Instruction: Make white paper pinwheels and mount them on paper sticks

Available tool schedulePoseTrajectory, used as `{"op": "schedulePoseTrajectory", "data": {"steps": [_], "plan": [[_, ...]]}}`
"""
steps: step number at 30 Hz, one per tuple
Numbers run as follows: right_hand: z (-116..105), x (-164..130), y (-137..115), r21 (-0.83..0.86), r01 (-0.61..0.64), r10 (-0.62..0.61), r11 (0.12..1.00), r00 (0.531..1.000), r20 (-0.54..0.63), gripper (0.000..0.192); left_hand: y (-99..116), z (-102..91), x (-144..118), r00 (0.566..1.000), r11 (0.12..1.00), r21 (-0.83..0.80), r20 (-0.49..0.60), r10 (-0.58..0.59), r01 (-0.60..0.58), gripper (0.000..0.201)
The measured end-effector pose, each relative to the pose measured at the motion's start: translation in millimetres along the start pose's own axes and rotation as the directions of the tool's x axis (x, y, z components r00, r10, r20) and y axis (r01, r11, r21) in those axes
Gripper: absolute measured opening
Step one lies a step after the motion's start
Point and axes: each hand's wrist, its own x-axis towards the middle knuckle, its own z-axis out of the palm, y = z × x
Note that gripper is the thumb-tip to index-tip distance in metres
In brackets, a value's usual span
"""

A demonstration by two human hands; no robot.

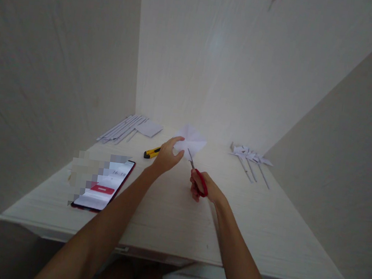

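Observation:
A creased white sheet of paper [194, 139] is pinched at its left side between the thumb and fingers of my left hand [169, 154]. My right hand [203, 187] is closed around the red handles of a pair of scissors [205, 185]. The scissors' blades point up and left, with their tips at the lower edge of the paper. Just left of my left hand lies a yellow and black utility knife [151, 153], its right end hidden behind the hand.
Several paper sticks [119, 130] and paper squares [150, 128] lie at the back left. Paper pinwheels [250, 155] on sticks lie at the right. A phone [104, 195] with a lit, partly blurred screen rests at the left front. Walls enclose the white table [169, 219] on three sides.

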Motion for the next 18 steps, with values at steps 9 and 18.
{"op": "schedulePoseTrajectory", "data": {"steps": [9, 18], "plan": [[0.1, 0.4, 0.8, 0.011, 0.004, -0.004, 1.000, 1.000, -0.014, 0.051, -0.5, 0.2, 0.1, 1.000, 1.000, 0.002, 0.002, -0.017, 0.017, 0.034], [-2.6, -0.1, 2.8, 0.039, 0.037, -0.038, 0.999, 0.999, 0.038, 0.052, -4.4, 2.7, -0.8, 0.999, 0.999, 0.003, -0.001, -0.039, 0.039, 0.035]]}}
